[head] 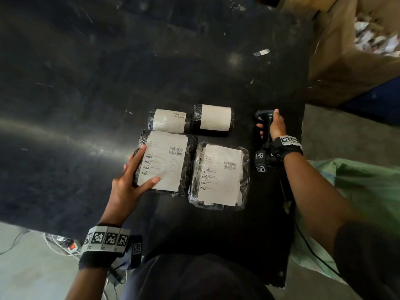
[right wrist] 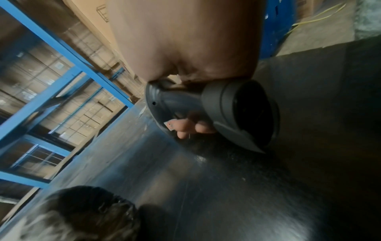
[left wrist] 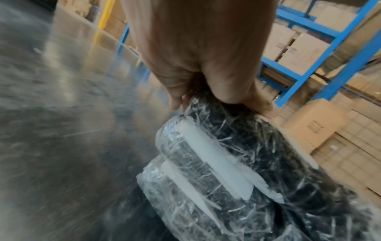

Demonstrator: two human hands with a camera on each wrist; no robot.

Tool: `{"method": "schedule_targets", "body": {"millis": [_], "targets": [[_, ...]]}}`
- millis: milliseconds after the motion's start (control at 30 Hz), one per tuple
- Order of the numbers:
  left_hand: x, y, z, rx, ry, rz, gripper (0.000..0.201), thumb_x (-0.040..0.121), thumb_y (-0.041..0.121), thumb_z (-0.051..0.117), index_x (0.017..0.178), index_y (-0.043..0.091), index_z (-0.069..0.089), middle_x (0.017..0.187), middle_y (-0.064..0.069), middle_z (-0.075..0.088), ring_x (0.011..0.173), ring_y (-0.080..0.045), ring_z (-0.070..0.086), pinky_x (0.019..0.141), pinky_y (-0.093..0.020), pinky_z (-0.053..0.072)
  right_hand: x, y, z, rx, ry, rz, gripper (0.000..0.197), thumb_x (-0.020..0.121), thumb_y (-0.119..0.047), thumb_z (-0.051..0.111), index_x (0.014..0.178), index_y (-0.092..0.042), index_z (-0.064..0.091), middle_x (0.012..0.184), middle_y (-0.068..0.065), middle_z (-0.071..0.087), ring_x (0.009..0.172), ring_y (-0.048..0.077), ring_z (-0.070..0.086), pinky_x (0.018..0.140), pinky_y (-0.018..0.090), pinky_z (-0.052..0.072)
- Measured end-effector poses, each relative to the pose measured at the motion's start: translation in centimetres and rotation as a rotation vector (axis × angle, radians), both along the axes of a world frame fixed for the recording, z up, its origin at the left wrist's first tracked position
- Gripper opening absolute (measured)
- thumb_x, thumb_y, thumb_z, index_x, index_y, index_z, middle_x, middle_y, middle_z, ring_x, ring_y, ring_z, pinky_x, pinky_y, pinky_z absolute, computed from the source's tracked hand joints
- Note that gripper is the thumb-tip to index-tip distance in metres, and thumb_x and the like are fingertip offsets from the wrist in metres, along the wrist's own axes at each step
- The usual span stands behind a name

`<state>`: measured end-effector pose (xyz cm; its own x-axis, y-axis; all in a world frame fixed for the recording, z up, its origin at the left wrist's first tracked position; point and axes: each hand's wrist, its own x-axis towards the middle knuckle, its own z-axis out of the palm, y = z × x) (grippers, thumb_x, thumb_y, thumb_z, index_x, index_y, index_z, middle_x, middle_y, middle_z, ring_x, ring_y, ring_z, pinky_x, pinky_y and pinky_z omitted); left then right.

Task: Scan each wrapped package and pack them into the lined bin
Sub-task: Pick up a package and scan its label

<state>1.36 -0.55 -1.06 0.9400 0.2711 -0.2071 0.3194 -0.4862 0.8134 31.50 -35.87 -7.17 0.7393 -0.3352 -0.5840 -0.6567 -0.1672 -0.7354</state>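
Four black packages wrapped in clear film, each with a white label, lie on the black table [head: 86, 105]. Two small rolls are at the back [head: 168, 120] [head: 214, 116], with two larger packs in front. My left hand [head: 138, 167] grips the front left pack [head: 171, 156] at its left edge, thumb on the label; the left wrist view shows that hand [left wrist: 218, 91] clamped on the pack [left wrist: 226, 163]. The front right pack [head: 220, 174] lies untouched. To the right, my right hand [head: 273, 125] holds a black barcode scanner [head: 265, 118] by its handle; its head [right wrist: 237, 110] shows up close.
A green bag liner [head: 357, 191] hangs beside the table's right edge. A large cardboard box [head: 346, 50] with paper scraps stands at the back right. The scanner cable [head: 303, 234] runs down near the front right. A power strip [head: 72, 246] lies on the floor, lower left.
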Motion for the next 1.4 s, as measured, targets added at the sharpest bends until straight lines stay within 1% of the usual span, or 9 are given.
{"method": "schedule_targets", "body": {"millis": [67, 133, 267, 467, 600, 800, 967, 1300, 1400], "targets": [[-0.1, -0.3, 0.5, 0.025, -0.035, -0.013, 0.085, 0.081, 0.046, 0.072, 0.156, 0.040, 0.032, 0.139, 0.016, 0.054, 0.140, -0.029, 0.050, 0.115, -0.059, 0.040, -1.0, -0.3, 0.4, 0.002, 0.009, 0.030, 0.059, 0.099, -0.057, 0.028, 0.139, -0.018, 0.047, 0.100, 0.011, 0.072, 0.054, 0.015, 0.063, 0.041, 0.021, 0.043], [-0.1, -0.8, 1.2, 0.035, -0.071, -0.021, 0.085, 0.080, 0.044, 0.074, 0.156, 0.037, 0.035, 0.139, 0.007, 0.060, 0.128, -0.025, 0.063, 0.108, -0.053, 0.050, -2.0, -0.6, 1.1, -0.004, -0.018, 0.054, 0.056, 0.100, -0.055, 0.028, 0.139, -0.019, 0.045, 0.103, 0.012, 0.070, 0.059, 0.016, 0.063, 0.043, 0.023, 0.044], [0.2, -2.0, 2.6, 0.099, -0.068, 0.046, 0.085, 0.078, 0.033, 0.084, 0.153, 0.031, 0.042, 0.127, 0.005, 0.067, 0.104, -0.008, 0.065, 0.090, -0.005, 0.048, -4.0, -1.1, 2.7, 0.019, -0.056, 0.081, 0.062, 0.097, -0.059, 0.029, 0.134, -0.016, 0.052, 0.100, 0.015, 0.072, 0.040, 0.014, 0.056, 0.039, 0.021, 0.042], [1.5, -2.4, 3.4, 0.080, -0.003, 0.037, 0.062, 0.088, 0.042, 0.074, 0.142, 0.036, 0.043, 0.113, 0.007, 0.068, 0.098, -0.026, 0.070, 0.086, -0.037, 0.055, -8.1, -0.4, 8.0, 0.122, -0.158, 0.107, 0.050, 0.099, -0.054, 0.031, 0.138, -0.023, 0.043, 0.097, 0.016, 0.068, 0.048, 0.017, 0.053, 0.041, 0.022, 0.040], [1.0, -1.6, 2.7, -0.082, -0.028, 0.075, 0.063, 0.079, 0.062, 0.073, 0.136, 0.055, 0.048, 0.119, 0.004, 0.071, 0.101, -0.026, 0.073, 0.080, -0.056, 0.061, -11.5, 0.5, 11.4, 0.197, -0.210, 0.122, 0.048, 0.099, -0.055, 0.033, 0.138, -0.027, 0.043, 0.096, 0.017, 0.068, 0.047, 0.017, 0.054, 0.043, 0.024, 0.040], [2.7, -1.2, 4.6, -0.096, -0.117, 0.121, 0.054, 0.089, 0.044, 0.073, 0.136, 0.059, 0.050, 0.119, 0.006, 0.072, 0.104, -0.017, 0.072, 0.090, -0.051, 0.060, -16.2, 1.9, 16.0, 0.351, -0.261, 0.132, 0.050, 0.097, -0.059, 0.036, 0.135, -0.028, 0.048, 0.094, 0.014, 0.071, 0.042, 0.015, 0.052, 0.042, 0.024, 0.041], [6.3, -4.0, 8.5, -0.216, -0.355, 0.138, 0.053, 0.096, 0.029, 0.069, 0.144, 0.041, 0.051, 0.130, 0.004, 0.067, 0.113, -0.009, 0.067, 0.095, -0.034, 0.059, -18.4, 2.5, 20.7, 0.507, -0.306, 0.118, 0.059, 0.094, -0.064, 0.039, 0.131, -0.020, 0.055, 0.090, 0.014, 0.072, 0.039, 0.016, 0.050, 0.038, 0.022, 0.042], [12.6, -13.9, 8.3, -0.381, -0.620, 0.091, 0.056, 0.098, 0.035, 0.064, 0.151, 0.035, 0.044, 0.137, 0.030, 0.054, 0.133, -0.008, 0.052, 0.114, -0.046, 0.044, -20.6, 2.3, 27.9, 0.495, -0.472, 0.127, 0.056, 0.096, -0.061, 0.038, 0.130, -0.021, 0.054, 0.100, 0.021, 0.069, 0.039, 0.013, 0.049, 0.037, 0.022, 0.041], [12.6, -15.9, 6.7, -0.421, -0.572, 0.086, 0.059, 0.096, 0.043, 0.064, 0.151, 0.042, 0.042, 0.135, 0.025, 0.053, 0.133, -0.008, 0.050, 0.114, -0.049, 0.044, -21.2, 1.7, 28.2, 0.441, -0.506, 0.131, 0.055, 0.098, -0.058, 0.034, 0.129, -0.017, 0.054, 0.093, 0.018, 0.068, 0.039, 0.010, 0.051, 0.035, 0.020, 0.040]]}}
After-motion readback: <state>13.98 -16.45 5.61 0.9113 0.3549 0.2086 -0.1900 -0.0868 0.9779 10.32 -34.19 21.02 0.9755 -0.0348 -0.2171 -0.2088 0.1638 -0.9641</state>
